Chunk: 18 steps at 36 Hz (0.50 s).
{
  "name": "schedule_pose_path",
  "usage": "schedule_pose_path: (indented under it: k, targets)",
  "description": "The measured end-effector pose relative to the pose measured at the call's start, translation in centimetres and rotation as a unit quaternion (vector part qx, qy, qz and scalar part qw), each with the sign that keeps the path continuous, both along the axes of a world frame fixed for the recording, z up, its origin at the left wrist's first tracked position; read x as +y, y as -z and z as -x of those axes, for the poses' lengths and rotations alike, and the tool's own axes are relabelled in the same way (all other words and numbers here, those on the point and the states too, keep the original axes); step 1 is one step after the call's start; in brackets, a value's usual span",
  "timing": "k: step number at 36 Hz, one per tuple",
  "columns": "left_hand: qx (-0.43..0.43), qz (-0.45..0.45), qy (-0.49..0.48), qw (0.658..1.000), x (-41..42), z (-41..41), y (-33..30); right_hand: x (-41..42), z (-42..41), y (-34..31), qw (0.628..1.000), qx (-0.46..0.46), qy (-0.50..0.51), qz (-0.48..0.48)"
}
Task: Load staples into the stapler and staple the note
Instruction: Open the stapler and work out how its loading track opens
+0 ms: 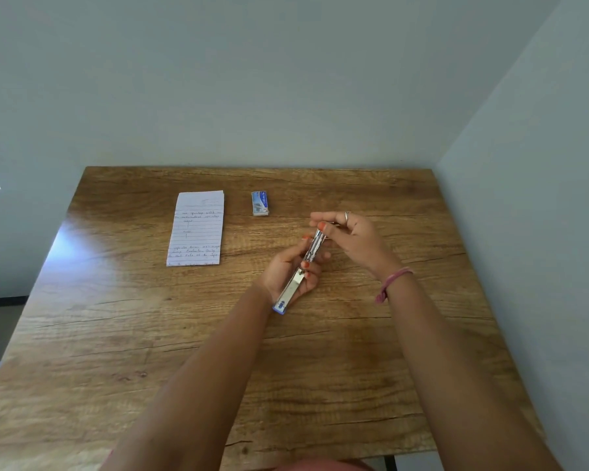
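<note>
Left hand (291, 270) is wrapped around the middle of the stapler (300, 271), holding it up off the table (320, 368), while the right hand (349, 237) pinches at the far metal end, looks like the loading bit. It's small rigid shiny metal, probably light and a bit slippery, so I'd grab the body. The note (196, 228) and staple box (259, 203) sit well apart further back

Plain room corner, wooden desk (123, 334), pale bare walls (286, 79)
</note>
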<state>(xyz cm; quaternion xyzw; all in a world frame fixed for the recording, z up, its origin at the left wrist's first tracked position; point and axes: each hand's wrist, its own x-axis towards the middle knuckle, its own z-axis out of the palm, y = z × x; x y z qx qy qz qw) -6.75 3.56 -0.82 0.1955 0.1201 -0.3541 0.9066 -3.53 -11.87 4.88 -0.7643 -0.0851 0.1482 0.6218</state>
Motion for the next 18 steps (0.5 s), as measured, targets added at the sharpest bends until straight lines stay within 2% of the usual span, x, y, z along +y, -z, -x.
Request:
schedule_pose_path:
  k: [2,4,9,12,15,18]
  targets:
    - [-0.037,-0.046,0.007,0.998,0.3,0.2,-0.2,-0.2,-0.1,0.2,1.0,-0.002,0.006,0.0]
    - [-0.097,-0.134,0.003,0.986,0.6,0.5,-0.6,-0.2,-0.1,0.4,1.0,-0.008,0.009,-0.003]
    - [-0.209,-0.307,-0.048,0.927,1.5,1.3,-1.5,-0.3,-0.5,0.7,0.999,-0.015,0.045,-0.007]
    - [-0.296,-0.426,-0.045,0.854,2.2,1.6,-1.5,-0.4,-0.8,0.7,0.998,-0.001,0.056,-0.032]
    - [-0.35,-0.513,-0.042,0.783,1.9,1.5,-1.5,-0.4,-0.9,0.7,0.999,-0.003,0.05,-0.018]
    - [-0.39,-0.623,-0.055,0.676,1.2,1.1,-1.1,-0.1,-1.1,0.8,0.999,-0.02,0.042,0.023]
